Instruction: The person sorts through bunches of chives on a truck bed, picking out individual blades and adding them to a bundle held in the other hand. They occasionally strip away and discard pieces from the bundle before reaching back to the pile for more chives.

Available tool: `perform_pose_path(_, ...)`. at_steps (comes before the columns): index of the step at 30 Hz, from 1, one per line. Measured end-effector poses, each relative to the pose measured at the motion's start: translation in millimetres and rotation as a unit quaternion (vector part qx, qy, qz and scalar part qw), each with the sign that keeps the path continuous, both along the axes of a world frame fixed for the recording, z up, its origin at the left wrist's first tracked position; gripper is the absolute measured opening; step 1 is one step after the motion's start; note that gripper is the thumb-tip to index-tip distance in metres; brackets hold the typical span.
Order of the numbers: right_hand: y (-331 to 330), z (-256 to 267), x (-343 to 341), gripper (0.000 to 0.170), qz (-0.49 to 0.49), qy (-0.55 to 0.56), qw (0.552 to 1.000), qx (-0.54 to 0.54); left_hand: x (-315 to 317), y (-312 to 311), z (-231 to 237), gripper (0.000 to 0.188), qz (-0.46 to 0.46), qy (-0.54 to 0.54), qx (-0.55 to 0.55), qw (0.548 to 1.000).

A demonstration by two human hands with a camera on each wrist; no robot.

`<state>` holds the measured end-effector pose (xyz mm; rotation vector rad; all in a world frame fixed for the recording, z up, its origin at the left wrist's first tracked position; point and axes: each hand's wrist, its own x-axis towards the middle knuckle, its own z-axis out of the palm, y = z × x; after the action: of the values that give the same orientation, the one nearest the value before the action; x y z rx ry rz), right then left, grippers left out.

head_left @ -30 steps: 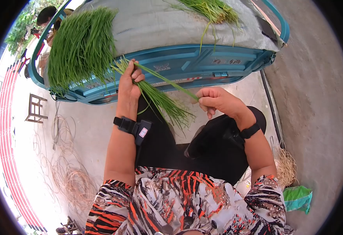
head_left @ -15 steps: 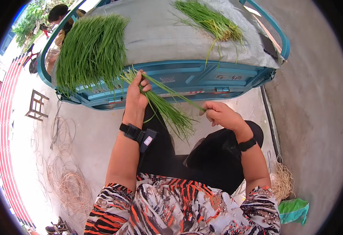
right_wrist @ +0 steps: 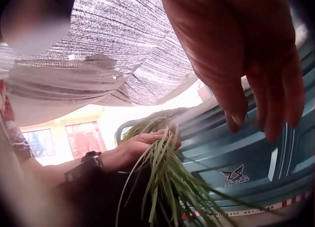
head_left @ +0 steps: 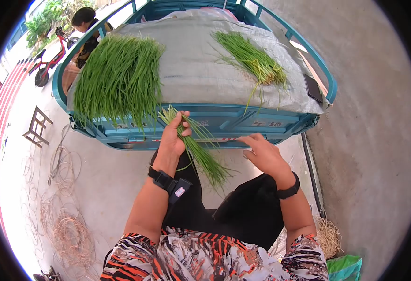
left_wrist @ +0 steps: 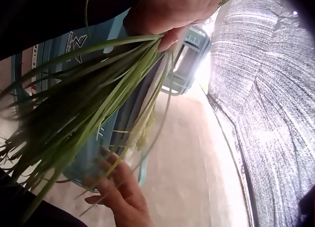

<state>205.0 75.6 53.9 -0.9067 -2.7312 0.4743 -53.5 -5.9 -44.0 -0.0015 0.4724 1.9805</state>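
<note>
The left hand (head_left: 175, 133) grips a bunch of long green stalks (head_left: 204, 159) near its pale ends; the leafy ends fan down to the right over the knees. In the left wrist view the stalks (left_wrist: 93, 99) spread below that hand (left_wrist: 172, 12). To the right of the bunch, the right hand (head_left: 265, 154) is raised with its fingers apart and nothing seen between them. The right wrist view shows this hand (right_wrist: 246, 59) with fingers hanging loosely. A wide pile of green stalks (head_left: 119, 77) and a smaller bunch (head_left: 250, 56) lie on the grey cover (head_left: 186, 70).
A blue cart (head_left: 224, 117) stands in front of the knees, with a dark phone-like object (head_left: 313, 88) on its right side. Left are a small wooden stool (head_left: 37, 126), coiled strands (head_left: 69, 234) on the floor, and another person (head_left: 86, 23). A green bag (head_left: 345, 269) lies lower right.
The right hand has let go of the stalk it was pulling out sideways and its fingers have spread. The head view has tilted up, showing more of the cart.
</note>
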Motion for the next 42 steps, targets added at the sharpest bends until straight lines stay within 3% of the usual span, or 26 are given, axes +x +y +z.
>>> perform_pose_path(4,34.7,35.1,-25.5,0.024,0.009,0.064,0.997,0.035,12.1,2.7,7.6,0.013,-0.088,0.017,-0.023,0.996)
perform_pose_path(9,110.6,33.3,-78.1,0.027,0.058,0.187,0.975,0.102,32.1,5.9,21.3,0.015,-0.138,0.06,-0.009,0.989)
perform_pose_path(12,145.4,21.0,-111.2,0.029,0.049,0.21,0.974,0.065,42.0,6.6,28.3,0.018,-0.128,0.075,-0.029,0.988)
perform_pose_path(15,181.3,-8.3,-136.5,0.036,0.015,0.178,0.976,0.123,43.7,4.8,31.6,0.017,-0.144,0.068,0.004,0.987)
perform_pose_path(17,192.2,-18.0,-144.3,0.041,-0.033,0.144,0.986,0.079,44.3,3.8,31.1,0.015,-0.147,0.054,0.004,0.988)
perform_pose_path(21,173.2,-4.1,-155.8,0.046,-0.086,0.035,0.994,0.052,43.9,1.5,34.7,0.014,-0.162,0.036,0.043,0.985)
perform_pose_path(27,174.8,-16.0,-156.8,0.043,-0.112,0.05,0.987,0.104,44.3,5.1,36.6,0.014,-0.168,0.059,0.032,0.984)
perform_pose_path(30,196.9,-28.0,-143.6,0.04,0.005,0.151,0.986,0.077,42.7,5.4,33.6,0.014,-0.158,0.056,0.032,0.985)
perform_pose_path(33,186.9,-19.4,-130.2,0.037,0.011,0.189,0.982,-0.018,42.0,3.5,33.7,0.014,-0.142,0.046,0.027,0.988)
perform_pose_path(36,170.5,-6.3,-127.7,0.037,-0.061,0.257,0.949,-0.173,42.2,3.6,31.7,0.012,-0.135,0.027,0.024,0.99)
perform_pose_path(39,172.0,-9.1,-135.8,0.037,-0.141,0.241,0.953,-0.121,43.9,4.5,28.9,0.011,-0.134,-0.001,0.036,0.99)
perform_pose_path(42,172.7,-13.6,-143.8,0.035,-0.149,0.201,0.968,-0.007,45.5,6.8,29.1,0.01,-0.143,-0.013,0.049,0.988)
